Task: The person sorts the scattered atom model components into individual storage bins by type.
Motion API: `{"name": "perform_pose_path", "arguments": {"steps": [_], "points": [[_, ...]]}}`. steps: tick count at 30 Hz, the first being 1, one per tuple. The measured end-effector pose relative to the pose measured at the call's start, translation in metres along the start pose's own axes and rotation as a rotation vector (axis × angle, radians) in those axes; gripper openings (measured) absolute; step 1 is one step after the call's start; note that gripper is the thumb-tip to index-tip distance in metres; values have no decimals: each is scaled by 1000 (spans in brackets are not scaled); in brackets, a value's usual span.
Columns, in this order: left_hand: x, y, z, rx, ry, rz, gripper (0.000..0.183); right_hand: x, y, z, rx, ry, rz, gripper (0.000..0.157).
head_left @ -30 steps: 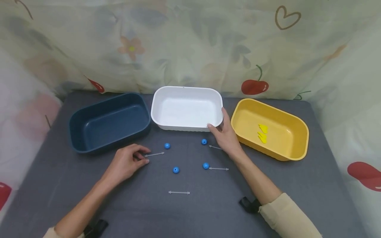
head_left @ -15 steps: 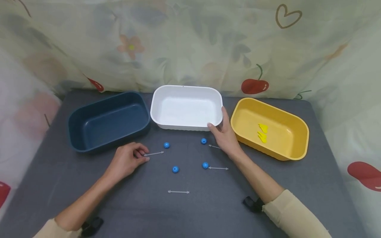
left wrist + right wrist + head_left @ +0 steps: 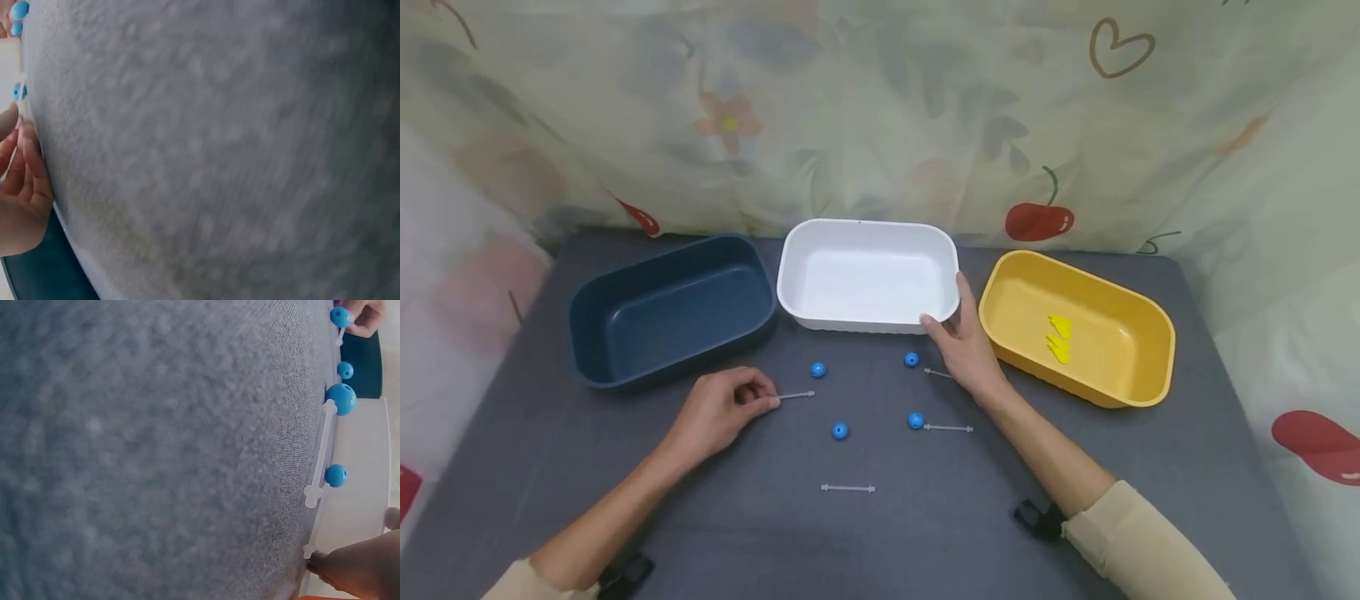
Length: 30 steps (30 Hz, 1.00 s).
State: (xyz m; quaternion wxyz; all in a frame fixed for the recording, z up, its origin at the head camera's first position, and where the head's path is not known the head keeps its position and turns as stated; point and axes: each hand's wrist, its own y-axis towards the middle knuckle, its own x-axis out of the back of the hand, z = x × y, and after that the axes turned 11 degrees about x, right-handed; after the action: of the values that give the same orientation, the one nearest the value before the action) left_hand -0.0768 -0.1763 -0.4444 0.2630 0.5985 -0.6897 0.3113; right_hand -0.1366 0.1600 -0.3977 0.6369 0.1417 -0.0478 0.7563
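My left hand (image 3: 721, 408) pinches the near end of a thin pale plastic rod (image 3: 797, 395) between thumb and fingers. The rod has a small knob at its far end, while its other end is hidden by the fingertips. Just beyond that tip lies a blue bead (image 3: 817, 370). My right hand (image 3: 968, 350) holds the front right corner of the white bin (image 3: 861, 326), thumb at the front rim and fingers along the side. In the right wrist view, another rod (image 3: 322, 450) lies close to a blue bead (image 3: 341, 400).
A dark blue bin (image 3: 677, 358) stands left and a yellow bin (image 3: 1120, 358) right, with yellow hand-shaped pieces (image 3: 1059, 338) inside. More blue beads (image 3: 840, 431) and rods (image 3: 848, 488) lie on the grey cloth (image 3: 760, 533). A patterned curtain (image 3: 865, 108) hangs behind.
The left fingers have closed on the rod, and its tip has tilted slightly. My right hand stays at the white bin's corner.
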Motion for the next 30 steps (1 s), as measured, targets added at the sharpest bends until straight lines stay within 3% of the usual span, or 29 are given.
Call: {"name": "perform_pose_path", "arguments": {"steps": [6,13,18,30], "points": [[2,1,0,12,-79,57,8,0,-2,-2,-1,13,-3,83],[3,3,-5,39,-163,75,13,0,-2,-4,-7,4,-2,84],[7,3,-15,40,-181,25,17,1,-2,-3,1,3,-4,85],[16,8,-32,-53,-190,-55,18,1,-2,-4,22,0,-1,85]]}}
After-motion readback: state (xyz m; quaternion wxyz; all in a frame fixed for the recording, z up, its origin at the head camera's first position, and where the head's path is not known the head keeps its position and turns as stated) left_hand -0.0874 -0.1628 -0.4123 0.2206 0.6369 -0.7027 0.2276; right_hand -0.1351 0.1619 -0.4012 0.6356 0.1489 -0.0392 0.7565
